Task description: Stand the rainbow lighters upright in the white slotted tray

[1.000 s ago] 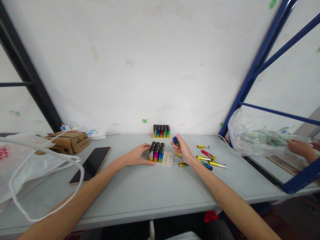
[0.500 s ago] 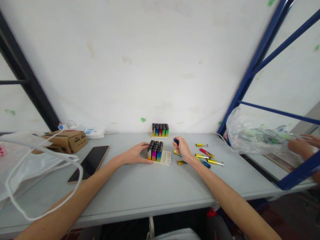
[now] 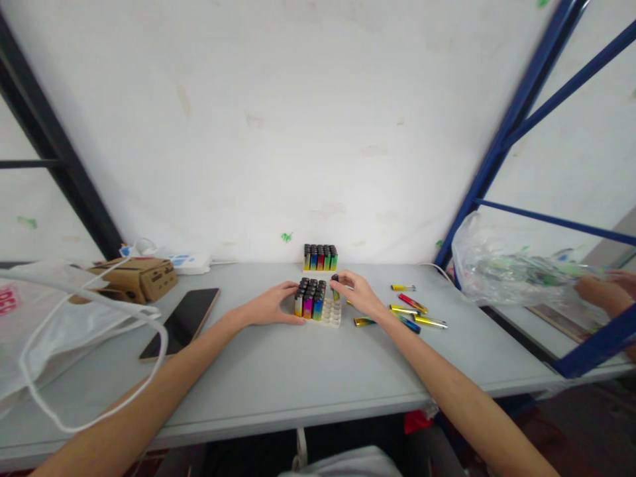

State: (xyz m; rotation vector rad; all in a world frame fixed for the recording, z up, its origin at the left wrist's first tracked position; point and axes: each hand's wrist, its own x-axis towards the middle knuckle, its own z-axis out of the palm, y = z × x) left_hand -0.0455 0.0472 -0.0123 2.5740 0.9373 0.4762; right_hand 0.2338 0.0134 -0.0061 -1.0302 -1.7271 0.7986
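A white tray [image 3: 332,318] on the grey table [image 3: 298,371] holds several upright coloured lighters [image 3: 309,301] in its left part. My left hand [image 3: 271,306] rests against the tray's left side, fingers curled round it. My right hand [image 3: 356,293] pinches a lighter [image 3: 335,286] upright over the tray's far right slots. Several loose lighters [image 3: 412,311] lie on the table to the right of that hand. A second full tray of lighters [image 3: 320,258] stands by the wall.
A phone [image 3: 181,322], a cardboard box [image 3: 134,278] and a white plastic bag [image 3: 54,324] lie at the left. A power strip [image 3: 186,263] sits by the wall. At the right, another person's hands [image 3: 603,291] hold a clear plastic bag [image 3: 501,268] behind a blue frame.
My right hand has carried the lighter from beside the loose ones leftward to above the tray. My left hand has stayed on the tray.
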